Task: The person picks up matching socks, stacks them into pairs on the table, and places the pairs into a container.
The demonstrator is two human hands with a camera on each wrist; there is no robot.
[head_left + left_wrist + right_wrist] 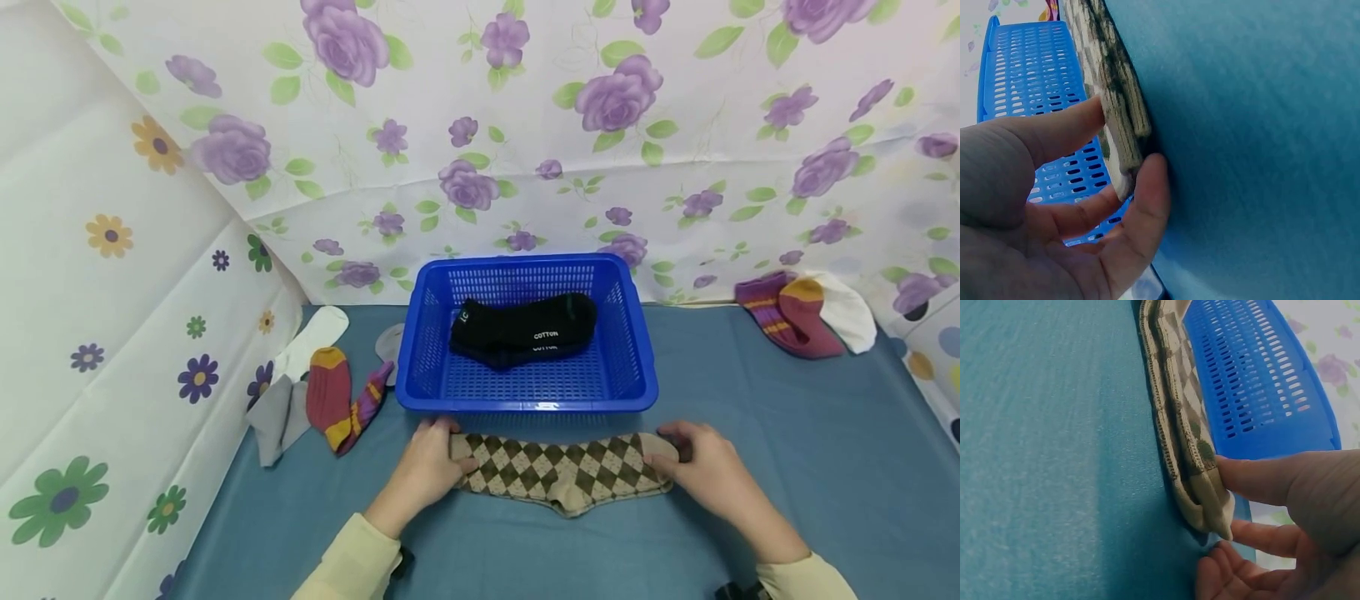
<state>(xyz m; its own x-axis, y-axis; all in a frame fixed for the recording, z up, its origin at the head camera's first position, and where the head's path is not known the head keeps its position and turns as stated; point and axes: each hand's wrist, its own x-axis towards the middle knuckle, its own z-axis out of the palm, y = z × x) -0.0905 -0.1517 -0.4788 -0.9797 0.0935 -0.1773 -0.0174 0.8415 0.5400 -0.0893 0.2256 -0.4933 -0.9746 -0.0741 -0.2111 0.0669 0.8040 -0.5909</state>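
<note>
A pair of beige and dark-brown argyle socks (525, 468), one laid on the other, stretches sideways in front of the blue basket. My left hand (429, 468) pinches the left end; in the left wrist view, its thumb lies on the upper face of the socks (1113, 94) and fingertips are at the end's edge. At the toe end, my right hand (708, 468) pinches the socks between thumb and fingers. Two layered edges of the socks (1172, 419) show in the right wrist view. The heel bulges toward me in the middle.
The blue plastic basket (525, 406) holds black socks (517, 329) marked COTTON. Left of it lie a white sock (313, 340), grey socks (279, 417), and maroon-and-yellow and purple striped socks (330, 392). At the far right are another striped sock (772, 312) and a white sock (847, 308).
</note>
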